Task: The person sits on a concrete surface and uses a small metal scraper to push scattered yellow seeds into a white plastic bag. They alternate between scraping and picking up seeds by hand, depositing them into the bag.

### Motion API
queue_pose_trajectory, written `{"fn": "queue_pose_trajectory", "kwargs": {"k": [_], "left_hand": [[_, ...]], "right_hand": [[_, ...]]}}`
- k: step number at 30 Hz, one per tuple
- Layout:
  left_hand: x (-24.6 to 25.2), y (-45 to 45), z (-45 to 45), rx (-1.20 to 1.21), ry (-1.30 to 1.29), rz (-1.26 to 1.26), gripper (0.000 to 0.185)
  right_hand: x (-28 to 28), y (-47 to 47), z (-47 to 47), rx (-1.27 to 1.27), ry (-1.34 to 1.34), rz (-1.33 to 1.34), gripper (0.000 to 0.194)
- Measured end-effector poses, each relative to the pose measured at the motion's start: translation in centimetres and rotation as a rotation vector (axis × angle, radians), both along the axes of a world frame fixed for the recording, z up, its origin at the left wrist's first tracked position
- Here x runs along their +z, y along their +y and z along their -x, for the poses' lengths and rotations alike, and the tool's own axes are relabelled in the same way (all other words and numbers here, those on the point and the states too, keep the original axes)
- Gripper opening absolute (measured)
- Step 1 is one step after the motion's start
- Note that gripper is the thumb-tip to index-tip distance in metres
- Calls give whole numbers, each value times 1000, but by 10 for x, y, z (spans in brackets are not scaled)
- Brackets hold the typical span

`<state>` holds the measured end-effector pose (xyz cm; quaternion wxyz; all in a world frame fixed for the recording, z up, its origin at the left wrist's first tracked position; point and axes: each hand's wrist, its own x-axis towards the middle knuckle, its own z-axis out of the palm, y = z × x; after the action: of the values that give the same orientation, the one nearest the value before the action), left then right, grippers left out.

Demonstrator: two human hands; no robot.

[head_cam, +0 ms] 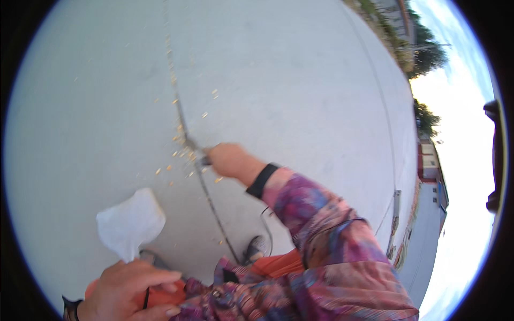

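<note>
My right hand (229, 159) is closed around a small hand tool, blurred, with a dark end (206, 161) showing below the fist. The tool's grey blade (190, 143) lies over the dark joint (209, 196) in the concrete. Small yellow and pale pieces (186, 153) are scattered along that joint and beside it. Over my orange-clad leg (176, 295), at the bottom left, is my left hand (130, 283), thumb and forefinger apart. A white bag (132, 220), apparently plastic, narrows to a gathered neck that disappears at this hand's knuckles; the other fingers are hidden.
Pale concrete paving (289, 92) spreads all around. My grey shoe (255, 246) stands just right of the joint, with a thin dark cord (270, 232) beside it. Trees (427, 48), low buildings (429, 160) and a long low object (395, 216) lie off to the right.
</note>
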<state>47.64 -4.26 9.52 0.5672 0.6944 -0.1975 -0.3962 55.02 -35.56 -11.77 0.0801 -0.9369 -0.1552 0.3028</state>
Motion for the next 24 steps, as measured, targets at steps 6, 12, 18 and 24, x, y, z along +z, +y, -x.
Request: {"fn": "queue_pose_trajectory", "kwargs": {"k": [6,12,18,24], "left_hand": [[6,-15,-6,-9,93,-30,37],[-1,-9,-5,-6,81,-39,35],[-1,-19,-9,-23,91,-29,35],[-11,-7,1,13,-14,-41,38]], "right_hand": [[-6,8,22,-2,-90,-61,10],[-20,-8,25,-101,-43,-76,12],[-5,-14,33,-84,65,-96,13],[12,-22,75,-65,278,69,32]]}}
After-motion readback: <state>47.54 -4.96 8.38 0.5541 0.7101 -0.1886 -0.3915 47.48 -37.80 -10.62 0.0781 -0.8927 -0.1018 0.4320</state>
